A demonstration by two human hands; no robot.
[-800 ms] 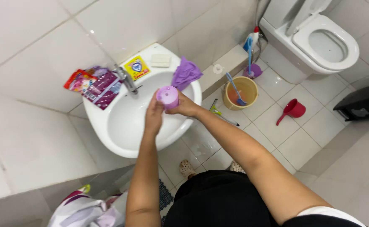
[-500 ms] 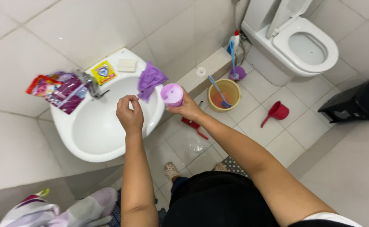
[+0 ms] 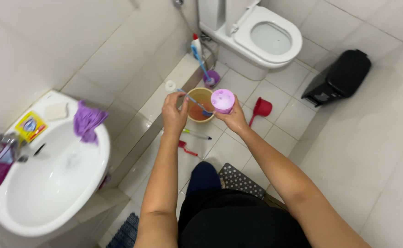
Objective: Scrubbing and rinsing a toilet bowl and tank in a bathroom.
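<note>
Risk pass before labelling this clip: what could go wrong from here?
1. The right hand holds the round lilac plastic container above the tiled floor, not over the yellow bucket; a spill could wet the tiles.
2. The left hand is pinched at the bucket's rim; whether it holds anything is unclear.
3. A red-handled tool lies near the feet, a possible trip hazard.

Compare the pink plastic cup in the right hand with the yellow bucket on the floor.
The pink plastic cup is small and held up in the right hand; the yellow bucket is larger and stands on the tiled floor. The cup looks closed on top; the bucket is open, with a blue-handled brush inside. Both are round.
</note>
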